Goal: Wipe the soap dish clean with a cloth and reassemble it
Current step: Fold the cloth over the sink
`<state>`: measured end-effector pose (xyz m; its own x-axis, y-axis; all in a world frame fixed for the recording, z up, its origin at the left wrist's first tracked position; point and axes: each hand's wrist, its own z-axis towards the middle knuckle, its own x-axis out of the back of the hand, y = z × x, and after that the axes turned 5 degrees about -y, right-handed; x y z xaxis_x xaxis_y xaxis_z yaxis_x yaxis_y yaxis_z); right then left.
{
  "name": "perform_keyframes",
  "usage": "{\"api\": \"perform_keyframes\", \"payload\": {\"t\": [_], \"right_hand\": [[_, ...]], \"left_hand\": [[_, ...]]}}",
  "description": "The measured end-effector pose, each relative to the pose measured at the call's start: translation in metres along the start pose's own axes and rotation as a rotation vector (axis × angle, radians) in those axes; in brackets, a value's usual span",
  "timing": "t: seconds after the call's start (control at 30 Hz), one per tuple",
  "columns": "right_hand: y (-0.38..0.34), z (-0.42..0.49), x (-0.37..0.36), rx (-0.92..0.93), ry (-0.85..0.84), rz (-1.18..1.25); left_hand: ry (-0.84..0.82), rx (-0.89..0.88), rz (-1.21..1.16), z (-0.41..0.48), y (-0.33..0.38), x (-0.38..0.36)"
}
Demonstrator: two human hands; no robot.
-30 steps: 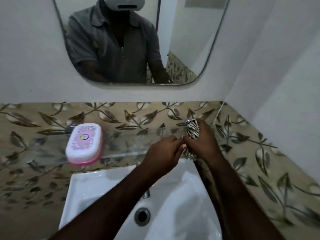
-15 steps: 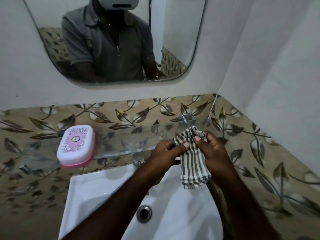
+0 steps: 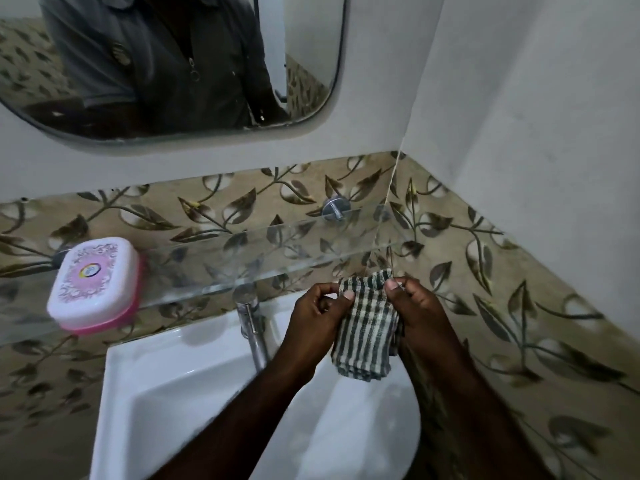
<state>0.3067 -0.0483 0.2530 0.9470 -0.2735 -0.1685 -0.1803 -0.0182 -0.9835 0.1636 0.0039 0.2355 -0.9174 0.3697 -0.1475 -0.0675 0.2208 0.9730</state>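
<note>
A closed soap dish [image 3: 95,282], white lid with pink pattern over a pink base, sits on the left part of a glass shelf [image 3: 277,258]. A folded striped cloth [image 3: 367,330], dark green and cream, hangs over the right side of the sink. My left hand [image 3: 318,313] pinches its upper left edge. The upper right edge is gripped by my right hand [image 3: 419,313], whose palm lies behind the cloth. Both hands are well to the right of the soap dish and just below the shelf's front edge.
A white sink [image 3: 166,386] lies below, with a chrome tap [image 3: 251,323] at its back. A mirror [image 3: 173,64] above shows a person in a grey shirt. A leaf-patterned tiled wall [image 3: 502,289] closes in on the right.
The cloth came off the shelf's right end and down in front of it. It hangs unfolded longer between both hands. The view tilted downward.
</note>
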Motion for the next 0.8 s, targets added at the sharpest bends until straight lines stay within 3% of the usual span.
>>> {"api": "perform_keyframes", "payload": {"t": [0.1, 0.17, 0.37, 0.53, 0.7, 0.8], "right_hand": [[0.009, -0.001, 0.006, -0.013, 0.025, -0.015], [0.013, -0.001, 0.01, -0.028, 0.025, -0.039], [0.015, -0.006, 0.01, -0.062, -0.059, -0.072], [0.027, -0.007, 0.01, -0.078, -0.117, -0.221], [0.038, -0.019, 0.005, -0.121, -0.396, -0.215], [0.045, -0.022, 0.005, -0.091, -0.341, -0.323]], "left_hand": [[0.2, -0.261, 0.313, -0.003, -0.009, -0.006], [0.151, -0.309, 0.371, -0.007, -0.013, -0.01], [-0.199, -0.143, 0.366, -0.013, -0.031, -0.013], [-0.1, -0.128, 0.309, -0.01, -0.028, -0.005], [-0.106, 0.172, -0.055, -0.005, -0.018, 0.005], [-0.14, 0.266, -0.176, -0.004, -0.02, 0.015]]}}
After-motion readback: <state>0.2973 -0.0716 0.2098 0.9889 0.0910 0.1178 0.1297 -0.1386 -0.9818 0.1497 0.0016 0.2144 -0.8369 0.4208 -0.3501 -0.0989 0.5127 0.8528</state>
